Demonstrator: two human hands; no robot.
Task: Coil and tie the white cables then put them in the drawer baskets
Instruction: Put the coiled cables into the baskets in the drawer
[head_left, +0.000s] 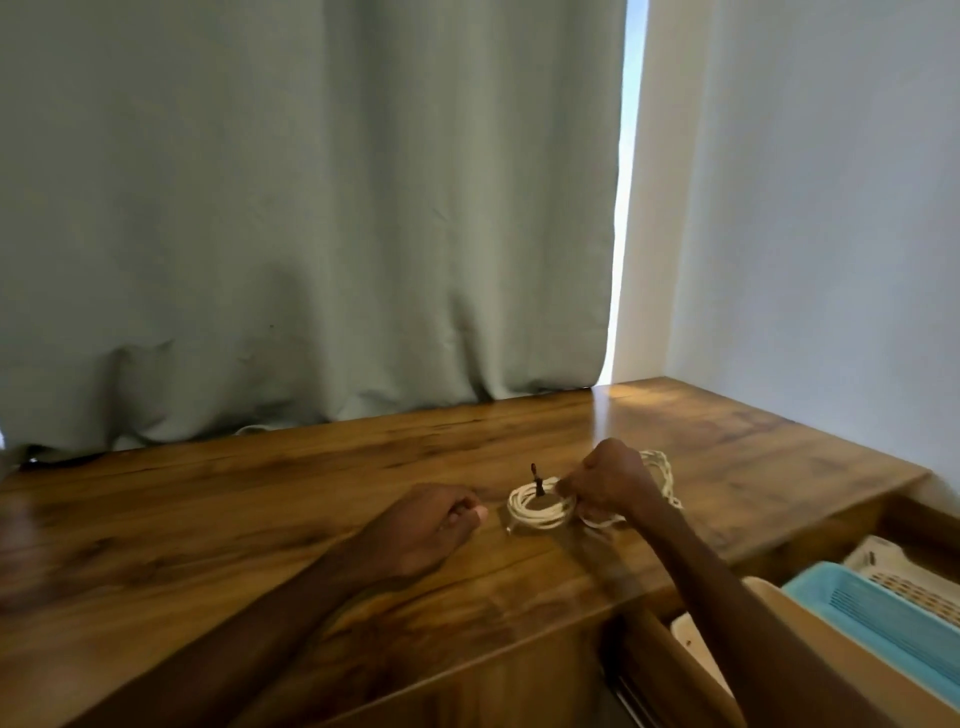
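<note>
While the left hand (426, 525) rests on the wooden table (208, 519), clenched into a fist with nothing visible in it, the coiled white cable (535, 512) lies on the tabletop just to its right. A dark tie (538, 480) stands at the coil's far edge. The right hand (613, 483) grasps the coil's right side. Further right, an open drawer (670, 670) holds a blue basket (883, 618) and a white basket (904, 577).
</note>
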